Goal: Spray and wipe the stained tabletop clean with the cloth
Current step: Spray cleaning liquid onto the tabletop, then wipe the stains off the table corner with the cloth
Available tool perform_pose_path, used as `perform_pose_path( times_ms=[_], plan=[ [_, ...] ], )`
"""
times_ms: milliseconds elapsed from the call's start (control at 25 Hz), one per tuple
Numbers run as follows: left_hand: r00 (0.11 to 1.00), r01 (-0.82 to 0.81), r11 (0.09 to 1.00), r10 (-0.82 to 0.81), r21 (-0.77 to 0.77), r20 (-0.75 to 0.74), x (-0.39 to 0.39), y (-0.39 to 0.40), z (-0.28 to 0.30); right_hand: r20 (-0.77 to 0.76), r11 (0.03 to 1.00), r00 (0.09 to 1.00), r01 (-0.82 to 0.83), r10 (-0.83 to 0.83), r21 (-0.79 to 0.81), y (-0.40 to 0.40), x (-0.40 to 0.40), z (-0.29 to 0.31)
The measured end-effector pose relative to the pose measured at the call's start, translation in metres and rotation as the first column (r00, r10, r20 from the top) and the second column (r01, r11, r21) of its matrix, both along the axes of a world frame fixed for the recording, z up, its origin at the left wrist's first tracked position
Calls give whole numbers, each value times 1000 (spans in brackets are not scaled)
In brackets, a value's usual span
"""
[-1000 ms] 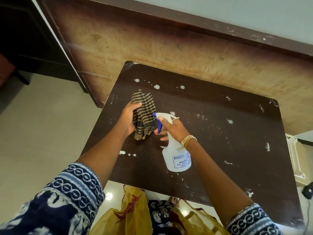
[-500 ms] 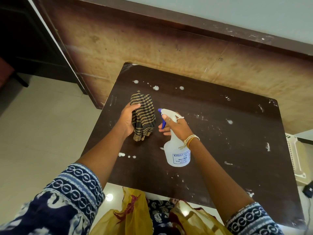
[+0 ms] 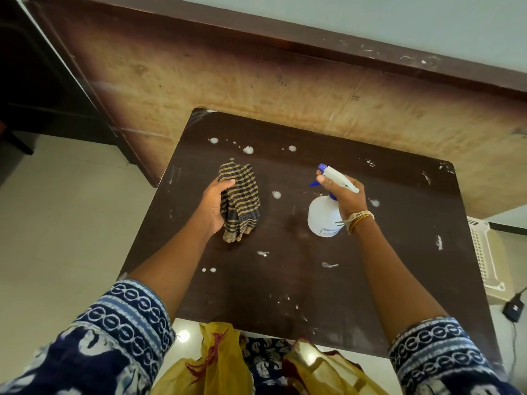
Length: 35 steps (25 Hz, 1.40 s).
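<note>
Stood over a dark brown tabletop [image 3: 356, 280] with white spots [image 3: 247, 149] all over it; held a striped cloth [image 3: 242, 201] bunched up in the left hand [image 3: 212, 208], fingers and thumb curled tight around it, cloth up above the left part of the top, hard to tell if touching it; held a white spray bottle [image 3: 323, 216] in the right hand [image 3: 343, 196], fingers wrapped around its neck, one finger on the blue trigger [image 3: 314, 183]; pointed the blue nozzle [image 3: 322, 166] toward the far left; kept bottle and cloth well apart, with one white spot between them; wore thin bangles [image 3: 360, 219] on the right wrist and blue patterned sleeves [image 3: 125, 317]; had a white plastic basket [image 3: 484, 258] on the floor just right of the table.
</note>
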<state>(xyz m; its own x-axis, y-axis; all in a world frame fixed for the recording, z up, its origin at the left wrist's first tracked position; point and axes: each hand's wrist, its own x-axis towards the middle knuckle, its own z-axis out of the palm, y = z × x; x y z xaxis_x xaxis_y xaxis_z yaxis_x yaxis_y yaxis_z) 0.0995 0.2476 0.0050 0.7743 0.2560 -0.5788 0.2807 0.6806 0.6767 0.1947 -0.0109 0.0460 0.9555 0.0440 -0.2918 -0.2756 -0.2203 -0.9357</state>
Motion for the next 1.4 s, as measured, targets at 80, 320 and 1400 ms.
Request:
perform_pose_path(
  times_ms=[80, 320, 1400],
  plan=[
    [1000, 7, 1000, -7, -5, -13, 2, -4, -1, -3, 998, 998, 62, -62, 27, -9, 2, 1],
    [999, 25, 1000, -25, -16, -36, 6, -18, -3, 6, 989, 990, 144, -144, 43, -19, -8, -17],
    [935, 307, 905, -229, 294, -272, 9, 35, 5, -508, 935, 849, 52, 143, 350, 158, -51, -32]
  ],
)
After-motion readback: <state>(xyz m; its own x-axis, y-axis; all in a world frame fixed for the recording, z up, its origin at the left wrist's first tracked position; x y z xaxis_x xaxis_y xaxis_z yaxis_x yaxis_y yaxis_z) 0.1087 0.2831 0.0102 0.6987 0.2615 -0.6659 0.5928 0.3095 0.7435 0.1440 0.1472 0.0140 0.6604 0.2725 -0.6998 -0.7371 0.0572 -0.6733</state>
